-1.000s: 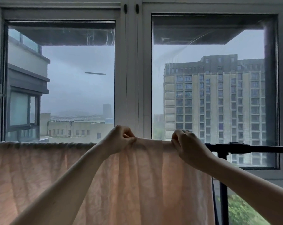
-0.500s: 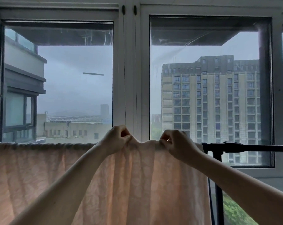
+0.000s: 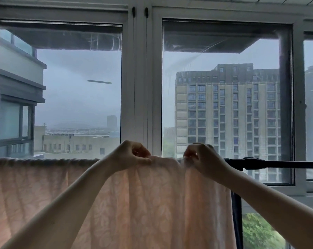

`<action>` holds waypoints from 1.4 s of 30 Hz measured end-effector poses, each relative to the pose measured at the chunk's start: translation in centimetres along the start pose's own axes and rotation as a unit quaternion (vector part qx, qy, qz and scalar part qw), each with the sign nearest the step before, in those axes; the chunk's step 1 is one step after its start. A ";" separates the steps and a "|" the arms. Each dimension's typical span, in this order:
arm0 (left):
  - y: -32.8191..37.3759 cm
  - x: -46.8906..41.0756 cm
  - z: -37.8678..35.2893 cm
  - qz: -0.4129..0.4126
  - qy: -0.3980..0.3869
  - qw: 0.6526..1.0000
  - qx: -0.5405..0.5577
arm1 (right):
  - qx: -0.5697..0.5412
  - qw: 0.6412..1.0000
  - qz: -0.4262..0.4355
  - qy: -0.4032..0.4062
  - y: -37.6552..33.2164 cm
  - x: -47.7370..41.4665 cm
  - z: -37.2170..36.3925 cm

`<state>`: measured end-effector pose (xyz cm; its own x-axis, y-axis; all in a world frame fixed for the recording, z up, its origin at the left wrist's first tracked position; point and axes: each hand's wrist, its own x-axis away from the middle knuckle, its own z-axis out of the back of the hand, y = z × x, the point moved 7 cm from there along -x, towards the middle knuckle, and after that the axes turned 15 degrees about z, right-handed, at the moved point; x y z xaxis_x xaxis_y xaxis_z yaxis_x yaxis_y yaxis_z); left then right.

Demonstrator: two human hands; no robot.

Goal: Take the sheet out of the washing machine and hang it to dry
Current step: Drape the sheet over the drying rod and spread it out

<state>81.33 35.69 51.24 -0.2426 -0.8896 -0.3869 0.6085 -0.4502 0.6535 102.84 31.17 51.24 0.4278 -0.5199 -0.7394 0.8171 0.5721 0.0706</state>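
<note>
A person's 2 bare hands work along the top edge of a pale pink sheet (image 3: 143, 209) draped over a black drying rail (image 3: 278, 164) in front of a large window (image 3: 141, 87). The left hand (image 3: 129, 153) is curled closed, thumb and fingers pinching a small fold of the fabric where it crests the rail. The right hand (image 3: 204, 159), just beside it, is likewise closed, its fingertips (image 3: 189, 155) gripping the bunched cloth near the sheet's right-hand edge. A short span of gathered fabric lies between the 2 hands.

The sheet hangs down in soft vertical folds, a faint floral pattern showing through where daylight passes the weave. It covers the rail from the left border of the view to a point just past the right hand; beyond that the bare black rail runs on toward the right, carried by a dark upright post (image 3: 236, 212) that stands partly behind the sheet's edge. Both forearms reach up from the bottom corners of the view and cross in front of the hanging cloth.

Through the glass, a tall apartment block (image 3: 227, 112) stands under a grey, hazy sky, with lower buildings (image 3: 76, 142) at the left and green treetops (image 3: 260, 232) at the lower right. White window frames divide the view into panes.
</note>
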 end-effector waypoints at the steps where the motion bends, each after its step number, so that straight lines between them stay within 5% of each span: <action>1: 0.0 0.1 -0.1 -0.001 -0.011 1.000 -0.014 | -0.022 1.000 0.002 -0.003 -0.4 0.0 -0.1; 5: 0.2 0.5 -0.8 -0.012 -0.025 0.999 -0.046 | -0.063 0.998 -0.003 -0.027 -1.4 -0.1 -1.3; 18: -0.4 -0.7 -0.1 -0.009 0.148 0.988 -0.051 | -0.045 0.998 -0.047 0.010 2.2 1.8 1.0; 25: 2.6 -0.7 -1.7 -0.028 0.140 0.985 -0.097 | -0.008 0.997 -0.047 0.067 3.7 3.4 3.5; 30: 4.1 0.5 -4.2 -0.015 0.114 0.971 -0.210 | -0.075 0.997 -0.017 0.027 5.3 4.6 4.6; 37: 7.9 1.6 -8.4 -0.040 0.103 0.979 -0.173 | 0.001 0.992 0.031 -0.120 6.2 5.9 4.6; 42: 8.1 1.4 -9.0 0.000 0.131 0.975 -0.181 | 0.036 0.989 0.068 -0.128 5.6 6.2 4.2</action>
<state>92.70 31.48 50.12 -0.0701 -0.8181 -0.5707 0.8466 -0.3514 0.3998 111.66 28.47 49.85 0.6122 -0.5898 -0.5266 0.7666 0.6059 0.2125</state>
